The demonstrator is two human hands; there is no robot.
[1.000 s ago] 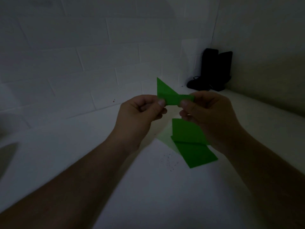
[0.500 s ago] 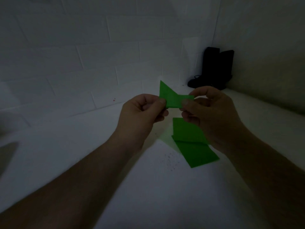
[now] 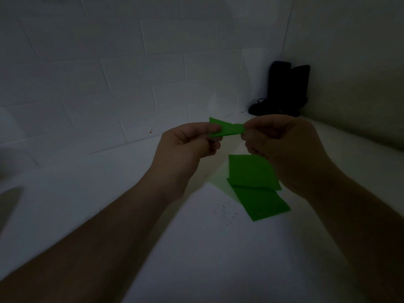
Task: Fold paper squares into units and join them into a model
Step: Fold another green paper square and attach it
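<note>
A small folded green paper unit (image 3: 229, 129) is held in the air between both hands. My left hand (image 3: 188, 147) pinches its left end with thumb and fingers. My right hand (image 3: 282, 149) pinches its right end. The strip lies nearly level, and only its middle shows between the fingers. Below the hands, two green paper squares (image 3: 253, 184) lie overlapping on the white surface, partly hidden by my right hand.
A pair of black boots (image 3: 282, 90) stands in the far corner against the white brick wall (image 3: 109, 73). The white surface (image 3: 207, 248) carries small dark specks near the squares. The scene is dim.
The upright triangular flap of the unit has gone down, so the piece now looks like a flat strip. Both hands stayed at about the same place.
</note>
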